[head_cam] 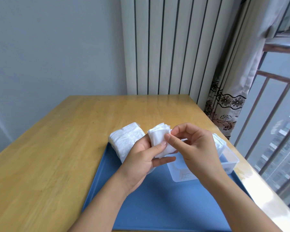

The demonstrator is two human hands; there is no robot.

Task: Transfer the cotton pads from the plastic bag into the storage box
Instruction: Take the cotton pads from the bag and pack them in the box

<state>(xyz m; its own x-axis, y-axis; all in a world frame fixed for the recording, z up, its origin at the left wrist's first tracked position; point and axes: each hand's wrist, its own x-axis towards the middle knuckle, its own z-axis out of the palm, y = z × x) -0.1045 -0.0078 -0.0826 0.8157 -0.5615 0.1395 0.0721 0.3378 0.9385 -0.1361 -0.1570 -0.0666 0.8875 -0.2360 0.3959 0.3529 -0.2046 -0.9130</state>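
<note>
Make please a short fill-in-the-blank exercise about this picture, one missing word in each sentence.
1. The stack of cotton pads is held by ____ hands, the left hand and the right hand.
2. The storage box stands on a tray whose colour is ____.
3. The plastic bag lies to the ____ of the storage box.
4. The tray rests on a table made of ____.

Missing words: both; blue; left; wood

Wooden table against plain grey wall; white ribbed radiator behind; lace-patterned curtain at right beside railed window; daylight from right
</note>
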